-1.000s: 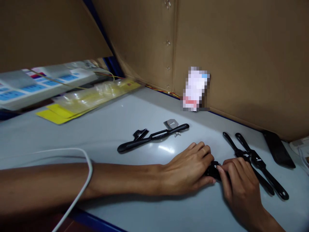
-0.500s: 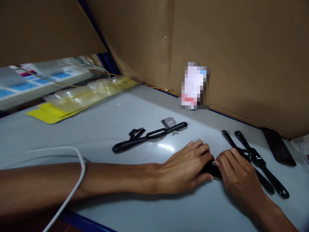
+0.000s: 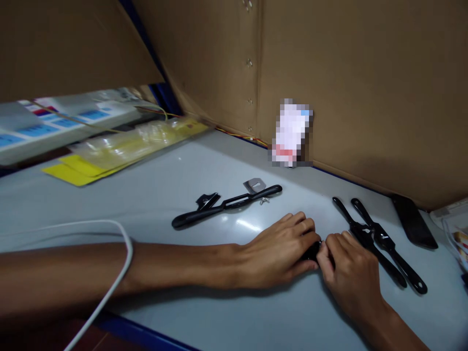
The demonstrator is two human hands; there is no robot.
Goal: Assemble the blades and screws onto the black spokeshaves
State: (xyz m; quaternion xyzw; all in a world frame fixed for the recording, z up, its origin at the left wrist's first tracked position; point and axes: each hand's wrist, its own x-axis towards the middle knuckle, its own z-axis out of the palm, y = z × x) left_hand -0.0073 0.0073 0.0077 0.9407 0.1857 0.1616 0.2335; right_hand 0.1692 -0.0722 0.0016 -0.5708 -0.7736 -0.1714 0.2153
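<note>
My left hand rests on the grey table, fingers curled onto a small black part that is mostly hidden. My right hand meets it from the right, fingertips pinched on the same part. Just right of my hands lie two long black handled tools side by side. Farther back lies another black tool body with a small metal plate and a wing screw beside it.
Cardboard walls close the back and left. A yellow and clear packet stack and printed boxes lie at far left. A white cable crosses my left forearm. A flat black piece lies at right.
My right hand's fingers have closed in tighter against the left hand over the small black part. The view has shifted slightly; the other tools lie as before.
</note>
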